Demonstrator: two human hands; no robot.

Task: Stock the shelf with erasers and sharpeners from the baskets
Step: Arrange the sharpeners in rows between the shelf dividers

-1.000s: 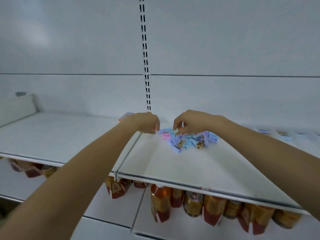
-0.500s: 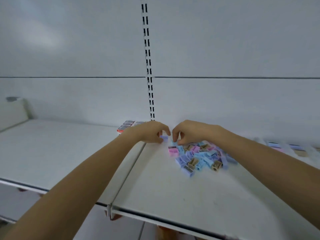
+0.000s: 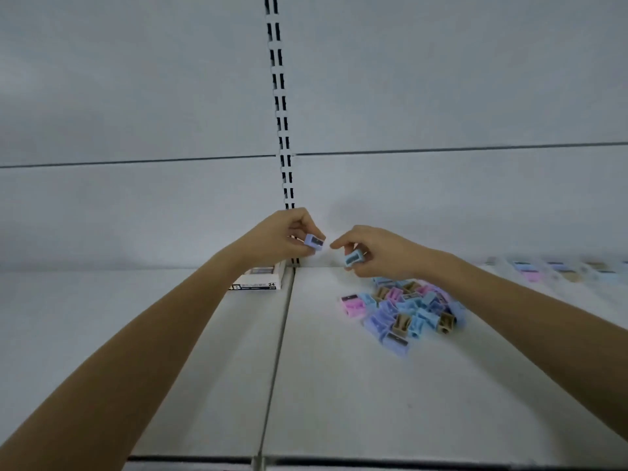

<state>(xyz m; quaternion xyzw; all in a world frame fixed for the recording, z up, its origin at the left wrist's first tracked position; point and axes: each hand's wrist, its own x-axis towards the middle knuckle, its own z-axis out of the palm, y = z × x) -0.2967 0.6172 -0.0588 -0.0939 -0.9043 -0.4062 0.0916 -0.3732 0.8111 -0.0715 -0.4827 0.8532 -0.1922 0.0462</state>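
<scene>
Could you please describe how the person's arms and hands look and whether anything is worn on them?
The left arm and right arm are bare, no sleeves showing. The left hand and right hand wear no gloves; no watch, bracelet or ring is visible.
</scene>
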